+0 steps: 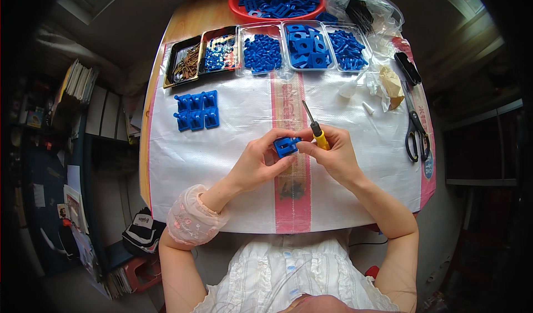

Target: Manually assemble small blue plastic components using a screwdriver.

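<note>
Left hand [256,160] and right hand [332,153] both pinching a small blue plastic block [286,146] over the white sheet [233,146], right one also gripping a yellow-handled screwdriver [317,131]. Further out, finished blue blocks [196,110] in a cluster, scissors [415,130] off right. Then trays: brown bits [187,63], blue parts [304,45]. Farthest, red bowl [236,6] full of blue pieces.
</note>
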{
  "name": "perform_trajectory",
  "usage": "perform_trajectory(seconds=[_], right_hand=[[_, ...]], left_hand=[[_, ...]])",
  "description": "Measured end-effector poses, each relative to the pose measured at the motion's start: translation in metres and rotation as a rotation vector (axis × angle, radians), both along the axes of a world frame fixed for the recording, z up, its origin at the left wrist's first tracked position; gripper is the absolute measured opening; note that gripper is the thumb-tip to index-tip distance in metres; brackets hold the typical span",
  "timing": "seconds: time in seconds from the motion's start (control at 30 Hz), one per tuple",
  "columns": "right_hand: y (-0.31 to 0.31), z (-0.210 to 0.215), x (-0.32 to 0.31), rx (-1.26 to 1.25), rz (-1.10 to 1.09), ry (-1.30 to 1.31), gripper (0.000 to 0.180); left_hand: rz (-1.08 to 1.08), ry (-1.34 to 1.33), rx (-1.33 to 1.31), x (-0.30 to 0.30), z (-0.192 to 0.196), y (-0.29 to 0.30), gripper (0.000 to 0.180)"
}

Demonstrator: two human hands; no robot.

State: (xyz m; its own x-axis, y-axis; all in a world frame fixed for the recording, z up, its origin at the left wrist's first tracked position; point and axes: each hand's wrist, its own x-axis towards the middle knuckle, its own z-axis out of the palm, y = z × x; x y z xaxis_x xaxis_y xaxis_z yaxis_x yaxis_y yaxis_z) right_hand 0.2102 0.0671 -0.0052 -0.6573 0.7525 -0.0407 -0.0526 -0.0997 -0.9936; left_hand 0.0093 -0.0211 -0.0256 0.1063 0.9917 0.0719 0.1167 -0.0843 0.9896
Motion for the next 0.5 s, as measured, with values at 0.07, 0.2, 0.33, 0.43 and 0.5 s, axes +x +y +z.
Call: perform_trajectory(seconds=[0.07, 0.2, 0.33, 0.43, 0.5], right_hand=[[0.000, 0.005, 0.000, 0.006, -0.007, -0.027, 0.020], [-0.001, 0.011, 0.001, 0.014, -0.027, -0.026, 0.019], [0.000, 0.012, 0.001, 0.017, -0.028, -0.015, 0.018], [-0.001, 0.012, 0.001, 0.004, -0.037, -0.015, 0.021], [-0.001, 0.011, 0.001, 0.010, -0.057, -0.026, 0.025]], left_hand=[[-0.005, -0.047, -0.011, -0.001, -0.003, 0.000, 0.044], [-0.029, -0.189, -0.068, -0.001, 0.005, 0.000, 0.043], [-0.055, -0.346, -0.184, -0.007, 0.010, 0.000, 0.039], [-0.093, -0.365, -0.196, -0.011, 0.004, 0.002, 0.038], [-0.087, -0.444, -0.221, -0.010, -0.002, 0.003, 0.039]])
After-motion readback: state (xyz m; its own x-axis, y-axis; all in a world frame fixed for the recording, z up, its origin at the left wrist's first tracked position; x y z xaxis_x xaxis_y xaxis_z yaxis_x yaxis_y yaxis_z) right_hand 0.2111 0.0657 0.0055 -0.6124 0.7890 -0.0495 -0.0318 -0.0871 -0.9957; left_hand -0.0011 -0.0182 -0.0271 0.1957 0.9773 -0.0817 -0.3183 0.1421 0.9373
